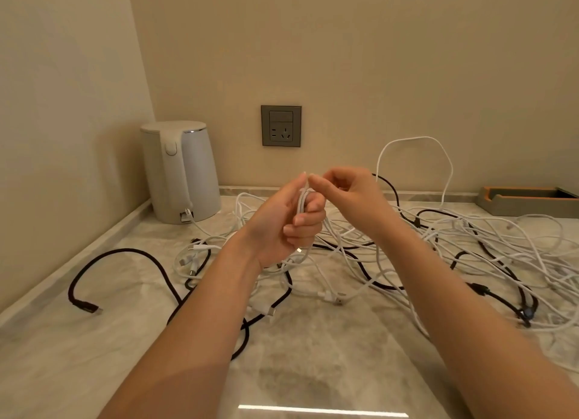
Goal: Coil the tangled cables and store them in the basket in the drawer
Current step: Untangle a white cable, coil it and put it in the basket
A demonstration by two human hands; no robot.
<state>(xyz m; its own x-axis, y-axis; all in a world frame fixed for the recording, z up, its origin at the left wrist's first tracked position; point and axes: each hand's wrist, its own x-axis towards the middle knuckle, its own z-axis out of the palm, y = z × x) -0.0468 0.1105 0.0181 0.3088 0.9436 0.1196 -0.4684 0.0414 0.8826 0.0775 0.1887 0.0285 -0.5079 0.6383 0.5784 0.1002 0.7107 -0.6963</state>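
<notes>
At the right edge of the frame a shallow grey tray (526, 206) with a wood-coloured inner rim lay on the desk (313, 356); its dark interior could not be made out. A white kettle (181, 174) stood at centre left with its lid down, contents hidden. The left hand (291, 227), at frame centre, had its fingers curled around several upright strands of white cable (301, 200), a connector hanging below the palm. The right hand (347, 193), fingers curled, pinched the top of that same bundle beside the left thumb tip. The tangled cables (451, 227), white and black, sprawled over the desk from centre to right. One black cable (89, 305) trailed to the lower left. A grey wall socket (281, 126) sat above.
</notes>
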